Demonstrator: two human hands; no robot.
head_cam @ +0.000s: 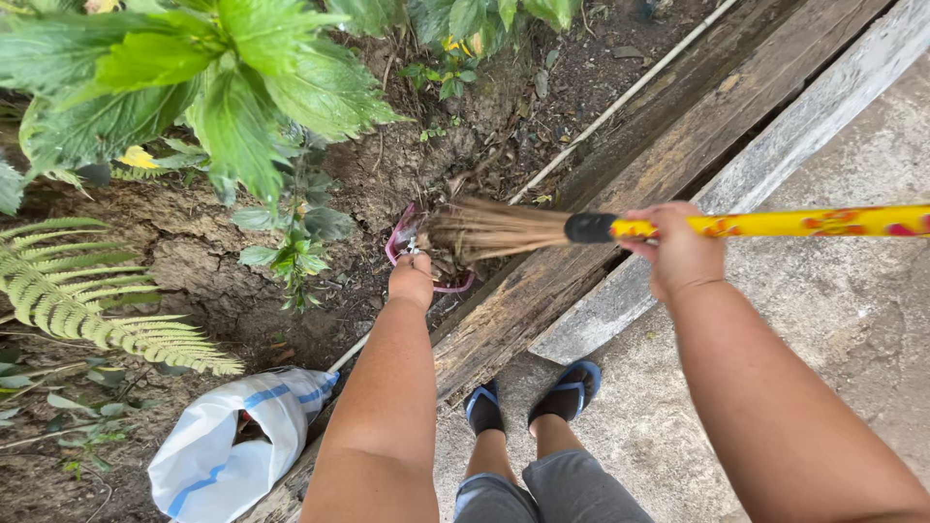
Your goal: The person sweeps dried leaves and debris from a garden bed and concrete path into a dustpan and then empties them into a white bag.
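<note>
Bare soil (194, 252) — white sack (232, 441), pink dustpan (399, 242) — beside wooden plank (542, 291), concrete floor (852, 310).

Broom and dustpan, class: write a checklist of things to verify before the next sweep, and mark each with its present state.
1. Right hand gripping the broom handle: ok.
2. Left hand holding the pink dustpan: ok.
3. Bristles reaching the dustpan: ok.
4. How full the dustpan is: cannot tell, bristles hide it.
5. White bag open for emptying: ok.
6. Feet steady on the concrete: ok.
</note>
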